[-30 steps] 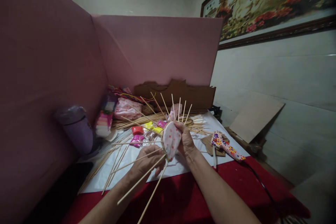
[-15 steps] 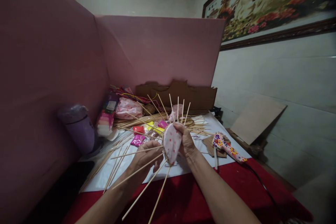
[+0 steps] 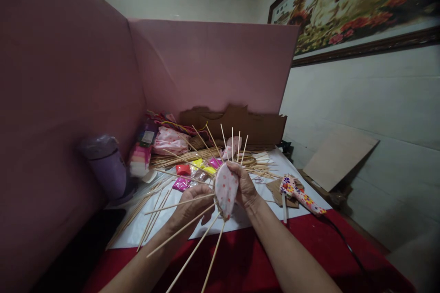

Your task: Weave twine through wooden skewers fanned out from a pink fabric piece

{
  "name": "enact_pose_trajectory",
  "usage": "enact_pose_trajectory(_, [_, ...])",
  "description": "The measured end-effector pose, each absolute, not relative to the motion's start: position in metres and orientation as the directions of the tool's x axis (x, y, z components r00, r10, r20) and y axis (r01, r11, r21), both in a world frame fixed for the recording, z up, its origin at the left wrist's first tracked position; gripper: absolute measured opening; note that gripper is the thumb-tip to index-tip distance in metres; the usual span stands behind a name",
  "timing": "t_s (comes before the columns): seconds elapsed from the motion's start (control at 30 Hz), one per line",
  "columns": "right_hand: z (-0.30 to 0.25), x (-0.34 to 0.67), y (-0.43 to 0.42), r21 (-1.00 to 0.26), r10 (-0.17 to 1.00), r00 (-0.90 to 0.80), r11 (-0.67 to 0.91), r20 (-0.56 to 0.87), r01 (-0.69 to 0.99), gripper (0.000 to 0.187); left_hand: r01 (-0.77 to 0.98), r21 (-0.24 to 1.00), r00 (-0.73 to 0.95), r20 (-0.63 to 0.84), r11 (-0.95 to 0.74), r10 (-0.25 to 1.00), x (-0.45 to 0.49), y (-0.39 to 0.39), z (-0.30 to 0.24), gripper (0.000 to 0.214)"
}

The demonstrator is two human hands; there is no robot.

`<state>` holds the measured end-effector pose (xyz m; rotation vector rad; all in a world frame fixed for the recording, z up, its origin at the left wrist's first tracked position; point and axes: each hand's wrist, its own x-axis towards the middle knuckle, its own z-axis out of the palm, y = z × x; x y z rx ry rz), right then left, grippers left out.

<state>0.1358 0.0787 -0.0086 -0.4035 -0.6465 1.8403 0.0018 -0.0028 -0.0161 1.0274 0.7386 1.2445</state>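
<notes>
A round disc (image 3: 226, 188) covered in pale pink cloth with red dots stands tilted nearly on edge in front of me. Several thin wooden sticks (image 3: 192, 228) fan out from its rim like spokes. My right hand (image 3: 244, 187) grips the disc's upper right edge, thumb on the cloth face and fingers behind. At the left rim is my left hand (image 3: 193, 202), its fingers curled among the sticks and partly hidden by them. A glue gun (image 3: 302, 195) with a flower pattern lies on cardboard to the right.
Loose wooden sticks (image 3: 153, 219) lie on the white sheet (image 3: 127, 238) at left. Beyond the disc are small coloured packets (image 3: 183, 169), dotted cloth (image 3: 171, 141) and torn cardboard (image 3: 261, 128). A purple bin (image 3: 108, 169) stands left. The glue gun's cord (image 3: 343, 240) crosses the red tablecloth (image 3: 319, 247).
The whole view has shifted slightly, with the background a little further right. Both hands stay at the disc, and its tilt is nearly the same.
</notes>
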Motion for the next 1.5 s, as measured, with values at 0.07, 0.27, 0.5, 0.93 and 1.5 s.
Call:
enact_pose_trajectory(0.07, [-0.009,0.136,0.078,-0.608,0.924,-0.382,-0.289,0.025,-0.739,0.010,-0.377,0.926,0.214,0.079,0.007,0.974,0.002,-0.003,-0.017,0.023])
enact_pose_trajectory(0.27, [-0.008,0.138,0.075,-0.608,0.912,-0.410,-0.317,0.015,-0.728,0.010,-0.307,0.951,0.248,0.128,-0.048,0.960,0.001,0.000,-0.020,0.026])
enact_pose_trajectory(0.5, [-0.009,0.136,0.072,-0.632,0.883,-0.469,-0.358,0.011,-0.687,0.010,-0.429,0.903,0.118,0.043,0.012,0.992,0.000,0.000,-0.009,0.018])
enact_pose_trajectory(0.93, [-0.012,0.133,0.071,-0.673,0.846,-0.533,-0.385,0.015,-0.631,0.008,-0.359,0.933,0.145,0.062,-0.006,0.987,-0.002,-0.002,-0.004,0.019])
enact_pose_trajectory(1.5, [-0.017,0.134,0.068,-0.714,0.781,-0.624,-0.427,0.017,-0.555,0.010,-0.370,0.929,0.168,0.054,0.012,0.984,-0.009,-0.004,-0.003,0.017])
